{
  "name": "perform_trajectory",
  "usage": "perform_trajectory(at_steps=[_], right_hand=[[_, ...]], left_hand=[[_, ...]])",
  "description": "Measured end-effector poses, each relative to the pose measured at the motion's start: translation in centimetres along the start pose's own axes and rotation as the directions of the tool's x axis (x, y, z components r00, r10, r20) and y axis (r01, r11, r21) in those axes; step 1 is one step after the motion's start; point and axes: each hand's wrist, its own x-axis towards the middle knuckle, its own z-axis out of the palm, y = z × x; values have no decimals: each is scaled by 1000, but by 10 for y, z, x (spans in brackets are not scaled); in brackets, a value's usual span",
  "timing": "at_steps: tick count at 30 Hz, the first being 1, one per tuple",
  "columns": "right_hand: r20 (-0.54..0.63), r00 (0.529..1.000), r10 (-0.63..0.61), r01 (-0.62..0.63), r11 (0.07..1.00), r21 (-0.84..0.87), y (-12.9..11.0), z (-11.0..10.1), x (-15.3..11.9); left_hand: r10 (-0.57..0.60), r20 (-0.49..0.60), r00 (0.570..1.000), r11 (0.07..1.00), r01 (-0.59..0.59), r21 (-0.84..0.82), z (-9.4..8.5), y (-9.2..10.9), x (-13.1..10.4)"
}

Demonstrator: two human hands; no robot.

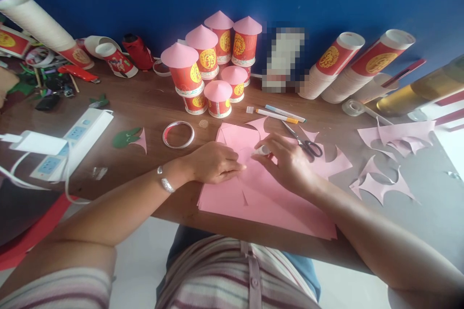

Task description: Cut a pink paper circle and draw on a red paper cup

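Observation:
My left hand [216,163] lies with its fingers stretched out on a stack of pink paper [268,207], holding the upper sheet down near its left side. Between the thumb and fingers of my right hand [284,159] is a short white cylinder, apparently a glue stick [263,150], its end close to the paper. A faint round edge of pink paper shows between the hands; its full shape is partly covered. Black-handled scissors [312,148] lie just beyond my right hand. A small pink sliver [245,198] rests on the stack.
Red paper cups with pink cone tops [180,70] stand at the back. Stacked cups [339,60] lean against the wall. Markers [277,115], a tape roll [178,134], pink offcuts [384,183] and a power strip [72,145] surround the paper.

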Motion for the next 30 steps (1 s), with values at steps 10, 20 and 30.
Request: perform_trajectory(at_steps=[10, 20, 30], right_hand=[[88, 995, -38, 46, 994, -98, 3, 8, 3], [-130, 976, 177, -158, 977, 144, 17, -9, 10], [101, 872, 479, -310, 382, 871, 48, -8, 15]], left_hand=[[5, -31, 999, 1000, -5, -23, 1, 0, -1], [-1, -24, 1000, 1000, 1, -27, 0, 0, 0], [-214, 27, 976, 938, 213, -273, 0, -1, 1]])
